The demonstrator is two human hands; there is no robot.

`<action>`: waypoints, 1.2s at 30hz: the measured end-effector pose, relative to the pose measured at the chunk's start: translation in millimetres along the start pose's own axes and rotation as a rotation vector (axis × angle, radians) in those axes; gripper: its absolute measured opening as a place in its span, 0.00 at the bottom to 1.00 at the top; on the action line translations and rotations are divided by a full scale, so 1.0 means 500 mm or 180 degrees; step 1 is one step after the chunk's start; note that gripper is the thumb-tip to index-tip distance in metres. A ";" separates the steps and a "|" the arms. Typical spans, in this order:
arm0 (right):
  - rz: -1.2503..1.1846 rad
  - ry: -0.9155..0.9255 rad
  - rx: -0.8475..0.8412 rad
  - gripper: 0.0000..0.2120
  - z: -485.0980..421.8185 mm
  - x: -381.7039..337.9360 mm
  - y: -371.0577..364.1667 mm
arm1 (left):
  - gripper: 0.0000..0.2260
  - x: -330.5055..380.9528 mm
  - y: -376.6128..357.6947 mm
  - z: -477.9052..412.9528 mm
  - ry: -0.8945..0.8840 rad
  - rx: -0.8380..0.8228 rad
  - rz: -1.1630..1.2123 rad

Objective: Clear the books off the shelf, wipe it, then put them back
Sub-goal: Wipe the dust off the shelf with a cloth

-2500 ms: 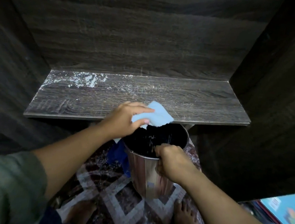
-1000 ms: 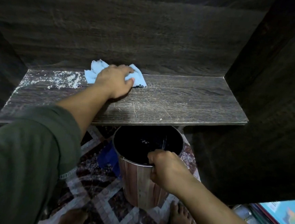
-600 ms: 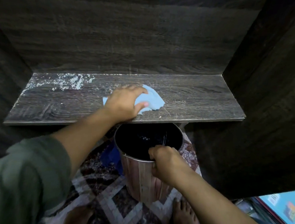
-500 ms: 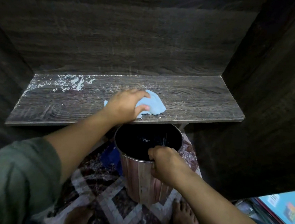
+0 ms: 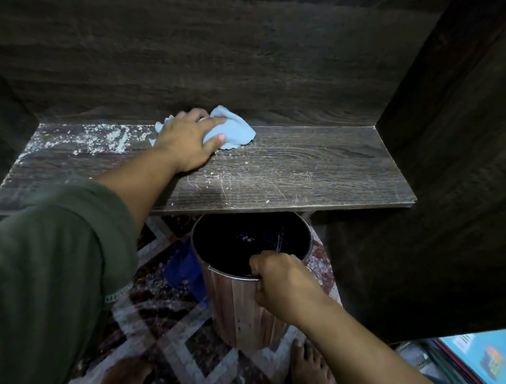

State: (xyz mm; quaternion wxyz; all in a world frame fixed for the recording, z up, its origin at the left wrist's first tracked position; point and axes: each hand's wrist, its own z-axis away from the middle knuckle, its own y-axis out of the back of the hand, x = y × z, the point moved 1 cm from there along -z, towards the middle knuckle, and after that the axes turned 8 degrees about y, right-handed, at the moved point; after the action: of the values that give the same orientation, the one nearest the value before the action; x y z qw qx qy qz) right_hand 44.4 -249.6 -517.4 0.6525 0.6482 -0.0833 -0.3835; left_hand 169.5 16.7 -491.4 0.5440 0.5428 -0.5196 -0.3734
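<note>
The dark wooden shelf (image 5: 308, 172) holds no books and has white dust and crumbs on its left part. My left hand (image 5: 186, 140) presses a light blue cloth (image 5: 235, 132) flat against the shelf near the back wall, left of centre. My right hand (image 5: 283, 283) grips the near rim of a wood-patterned bin (image 5: 235, 306) that stands on the floor just under the shelf's front edge. A stack of books (image 5: 481, 362) with a light blue cover on top lies at the lower right, partly cut off by the frame.
Dark wooden side walls close in the shelf on the left and right (image 5: 463, 149). A patterned rug (image 5: 171, 347) covers the floor, with a dark blue cloth (image 5: 184, 268) lying left of the bin. Bare feet (image 5: 309, 374) stand near the bin's base.
My left hand has slid the cloth from the shelf's front edge above the bin to the back of the shelf. My right hand has kept its grip on the bin's rim.
</note>
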 end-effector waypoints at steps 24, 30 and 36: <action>0.0167 0.0154 -0.0044 0.12 0.008 -0.020 -0.001 | 0.21 -0.091 0.053 0.284 0.2312 0.0558 0.0067; 0.0161 0.0090 -0.0115 0.12 0.009 -0.015 -0.005 | 0.26 -0.001 0.018 0.275 0.1513 0.0388 0.0106; 0.0180 0.0088 -0.0138 0.11 0.015 0.000 -0.007 | 0.19 0.087 -0.001 0.253 0.0290 -0.0005 0.0800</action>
State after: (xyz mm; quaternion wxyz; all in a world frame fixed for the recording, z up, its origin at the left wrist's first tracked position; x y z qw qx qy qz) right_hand 38.6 -254.9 -519.3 0.6781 0.6365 -0.0841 -0.3576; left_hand 54.8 -51.0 -501.1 0.6099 0.4894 -0.5580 -0.2776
